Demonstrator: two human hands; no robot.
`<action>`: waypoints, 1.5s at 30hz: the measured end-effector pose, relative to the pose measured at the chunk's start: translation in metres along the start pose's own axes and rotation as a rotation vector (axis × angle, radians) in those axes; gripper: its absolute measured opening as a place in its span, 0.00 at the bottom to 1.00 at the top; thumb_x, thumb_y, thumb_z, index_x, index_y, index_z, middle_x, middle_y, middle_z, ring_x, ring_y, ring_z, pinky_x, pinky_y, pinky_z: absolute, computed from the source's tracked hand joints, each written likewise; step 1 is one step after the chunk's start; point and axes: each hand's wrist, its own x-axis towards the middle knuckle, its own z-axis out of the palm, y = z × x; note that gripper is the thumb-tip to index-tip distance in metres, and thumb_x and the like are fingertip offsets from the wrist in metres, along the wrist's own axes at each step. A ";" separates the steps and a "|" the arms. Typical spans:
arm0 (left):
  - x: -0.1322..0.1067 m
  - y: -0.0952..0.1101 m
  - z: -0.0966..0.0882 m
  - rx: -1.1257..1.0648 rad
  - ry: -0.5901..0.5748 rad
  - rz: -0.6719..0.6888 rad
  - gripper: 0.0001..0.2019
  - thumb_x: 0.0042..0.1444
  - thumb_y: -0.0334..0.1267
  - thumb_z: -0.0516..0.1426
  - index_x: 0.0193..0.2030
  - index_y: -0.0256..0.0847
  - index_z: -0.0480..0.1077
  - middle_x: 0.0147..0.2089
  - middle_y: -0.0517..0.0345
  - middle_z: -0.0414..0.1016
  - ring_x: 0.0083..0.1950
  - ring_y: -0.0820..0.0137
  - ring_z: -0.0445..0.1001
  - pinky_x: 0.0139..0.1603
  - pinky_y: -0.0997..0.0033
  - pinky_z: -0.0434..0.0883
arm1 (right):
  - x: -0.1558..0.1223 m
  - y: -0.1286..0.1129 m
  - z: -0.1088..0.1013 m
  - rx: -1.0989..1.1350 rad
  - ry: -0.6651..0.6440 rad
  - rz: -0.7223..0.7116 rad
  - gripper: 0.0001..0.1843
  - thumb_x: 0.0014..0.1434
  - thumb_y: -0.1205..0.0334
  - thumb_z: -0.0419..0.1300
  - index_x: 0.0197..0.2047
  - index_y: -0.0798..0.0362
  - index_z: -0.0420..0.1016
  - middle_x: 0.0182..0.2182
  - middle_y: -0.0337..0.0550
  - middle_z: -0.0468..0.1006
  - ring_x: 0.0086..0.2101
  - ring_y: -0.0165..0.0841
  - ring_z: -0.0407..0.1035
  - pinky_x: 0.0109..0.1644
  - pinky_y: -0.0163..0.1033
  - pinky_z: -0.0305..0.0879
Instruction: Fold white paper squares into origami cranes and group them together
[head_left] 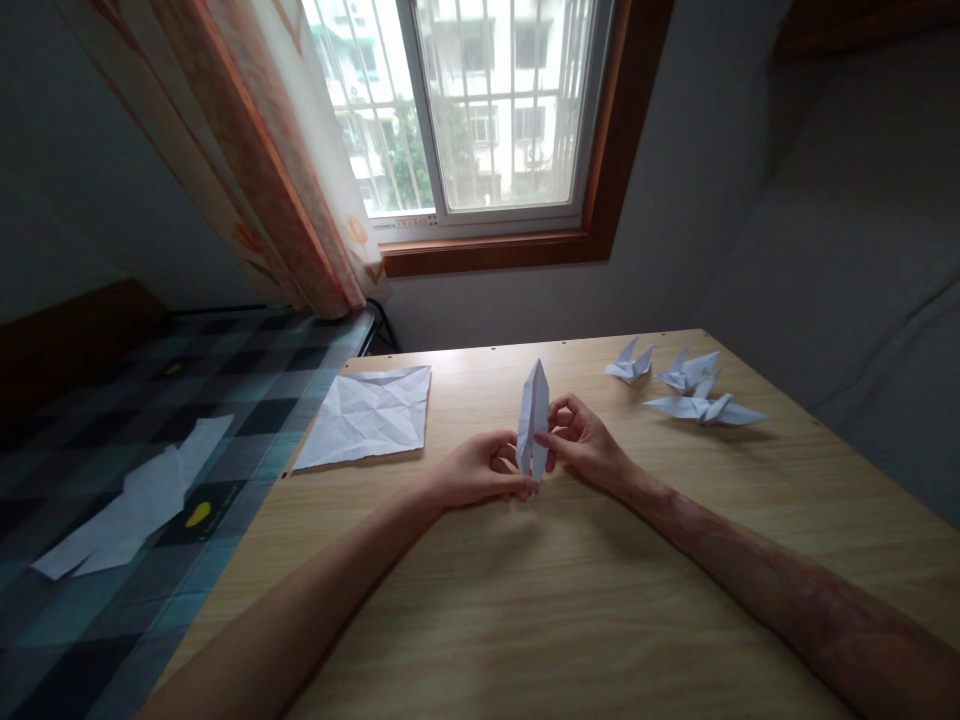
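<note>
A narrow folded white paper (533,418) stands upright, long axis vertical, over the wooden table (570,600), pinched at its base between left hand (480,470) and right hand (581,440), seemingly equally close.

Home bedroom: wooden table (600,600) under curtained window (495,110), checked bedspread (112,420) beside it.

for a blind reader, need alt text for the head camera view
The left hand and right hand hold a narrow folded white paper upright at a wooden table. A creased sheet lies left of it, three paper cranes right.
</note>
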 end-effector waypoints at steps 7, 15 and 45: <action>-0.002 0.000 0.007 0.039 0.146 0.018 0.31 0.62 0.66 0.66 0.48 0.34 0.79 0.33 0.53 0.82 0.28 0.69 0.81 0.24 0.77 0.73 | -0.003 0.001 -0.002 -0.073 -0.070 0.074 0.29 0.60 0.45 0.78 0.49 0.46 0.64 0.28 0.31 0.81 0.23 0.31 0.76 0.28 0.35 0.73; -0.002 0.002 0.005 0.033 0.072 0.023 0.26 0.62 0.61 0.67 0.41 0.33 0.79 0.31 0.54 0.82 0.28 0.72 0.78 0.27 0.77 0.69 | -0.002 -0.007 0.002 -0.154 0.027 -0.045 0.34 0.61 0.48 0.77 0.62 0.44 0.65 0.37 0.35 0.82 0.32 0.33 0.78 0.37 0.38 0.75; -0.005 0.005 0.005 0.061 0.068 -0.018 0.24 0.62 0.60 0.66 0.38 0.35 0.80 0.28 0.55 0.81 0.27 0.72 0.75 0.26 0.76 0.65 | -0.003 -0.004 -0.002 -0.244 0.077 -0.115 0.42 0.59 0.55 0.78 0.72 0.39 0.66 0.63 0.48 0.76 0.41 0.34 0.79 0.49 0.43 0.80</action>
